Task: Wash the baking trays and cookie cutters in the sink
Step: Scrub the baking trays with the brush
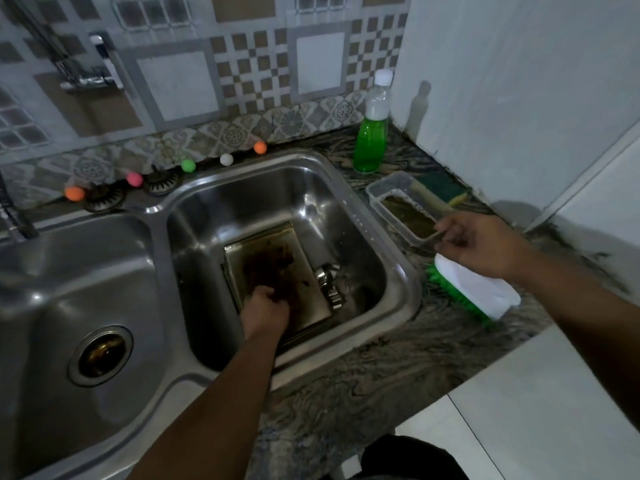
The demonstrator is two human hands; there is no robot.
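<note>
A metal baking tray (311, 306) smeared with brown grime lies on the bottom of the right sink basin (398, 261). Shiny metal cookie cutters (329, 285) sit against its right edge. My left hand (266, 308) reaches down into the basin with its fingers curled over the tray's near edge. Over the counter to the right, my right hand (481, 247) pinches the near corner of a clear plastic container (381, 195) that holds brownish liquid.
A white scrub brush with green bristles (474, 289) lies under my right wrist. A green soap bottle (370, 143) and a green-yellow sponge (441, 192) stand behind the container. The left basin (100, 355) has a drain; small coloured balls (188, 165) line the back ledge.
</note>
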